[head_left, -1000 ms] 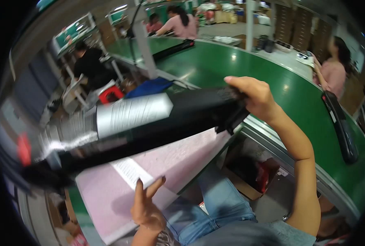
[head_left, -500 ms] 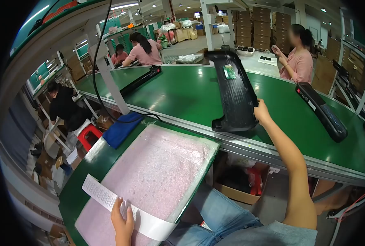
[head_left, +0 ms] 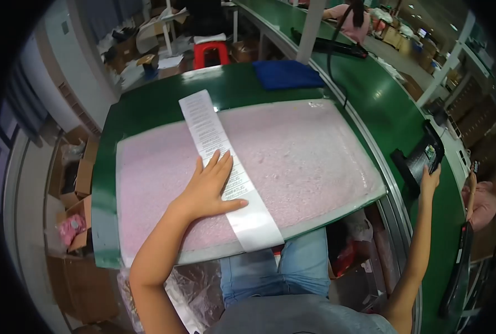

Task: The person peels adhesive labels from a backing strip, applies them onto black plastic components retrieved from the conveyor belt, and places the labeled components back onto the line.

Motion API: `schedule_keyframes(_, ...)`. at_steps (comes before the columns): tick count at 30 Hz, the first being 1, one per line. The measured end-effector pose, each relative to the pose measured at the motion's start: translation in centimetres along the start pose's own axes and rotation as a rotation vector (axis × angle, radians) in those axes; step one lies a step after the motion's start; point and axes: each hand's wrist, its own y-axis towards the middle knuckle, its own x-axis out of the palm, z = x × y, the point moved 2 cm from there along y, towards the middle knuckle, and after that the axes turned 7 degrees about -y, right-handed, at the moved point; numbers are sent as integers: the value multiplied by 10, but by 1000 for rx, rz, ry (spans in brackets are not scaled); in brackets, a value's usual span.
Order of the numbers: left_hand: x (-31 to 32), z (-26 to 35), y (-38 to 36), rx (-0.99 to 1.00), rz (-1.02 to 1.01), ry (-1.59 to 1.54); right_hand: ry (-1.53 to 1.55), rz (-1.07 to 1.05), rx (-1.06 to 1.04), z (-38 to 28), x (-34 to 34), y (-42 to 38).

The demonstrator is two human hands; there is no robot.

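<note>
My left hand [head_left: 211, 186]: open, palm down, fingers spread and thumb out to the side, flat on the printed strip
Printed strip [head_left: 249, 214]: under my fingers, slanting across the pink pad, its far end past the pad's edge
Pink pad [head_left: 298, 161]: flat on the green table [head_left: 159, 94]
Blue cloth [head_left: 288, 74]: on the table, just beyond the pad
My right hand [head_left: 431, 178]: fingers closed on the near edge of the black casing
Black casing [head_left: 416, 166]: at the green conveyor [head_left: 370, 89], small green board [head_left: 430, 149] on it; whether it touches the belt I can't tell
Long black case [head_left: 460, 267]: on the belt, to the right of my right arm
Person in pink [head_left: 484, 203]: across the belt
Red stool [head_left: 210, 53]: beyond the table
</note>
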Motion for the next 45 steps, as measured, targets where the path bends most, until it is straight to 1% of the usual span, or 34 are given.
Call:
schedule_keyframes(2,2,-3,1,25,27,-24,337,-130,-257,-91,-22,-50)
schedule_keyframes(4,2,0,0,18,6,-3,627,-406,-339,-172,-40,-102)
schedule_keyframes(5,1,2,-1,23,-8,18,642,-568,-403,-216,-60,-126)
schedule_keyframes(6,1,2,-1,29,-21,39,655,-672,-552,-243,-61,-143)
schedule_keyframes(8,4,1,-1,45,-24,70,770,-807,-846,-299,-66,-176)
schedule_keyframes(10,9,-1,-1,76,-13,128,816,-844,-1242,-345,-61,-203)
schedule_keyframes(12,11,-3,-1,82,-7,117,919,-913,-1379,-376,-50,-227)
schedule_keyframes(16,10,-4,0,104,6,109,875,-912,-1428,-394,-27,-249)
schedule_keyframes(20,9,-3,2,91,-1,104,974,-844,-1350,-389,-18,-253)
schedule_keyframes(25,10,-1,3,68,-1,87,984,-827,-1329,-386,-18,-253)
schedule_keyframes(29,9,-1,3,58,-6,81,1012,-825,-1256,-381,-24,-252)
schedule_keyframes(34,9,0,3,26,-31,60,1087,-894,-1208,-377,-31,-249)
schedule_keyframes(37,8,0,3,62,-33,52,1131,-907,-1203,-376,-38,-243)
schedule_keyframes(40,7,2,4,86,-38,51,1278,-1243,-946,-369,-42,-226)
schedule_keyframes(41,7,3,4,82,-40,48,1283,-1221,-948,-367,-39,-218)
schedule_keyframes(44,5,2,3,72,-24,38,1418,-1446,-385,-357,-7,-204)
schedule_keyframes(45,4,3,4,64,-13,16,1424,-1435,-395,-357,-1,-201)
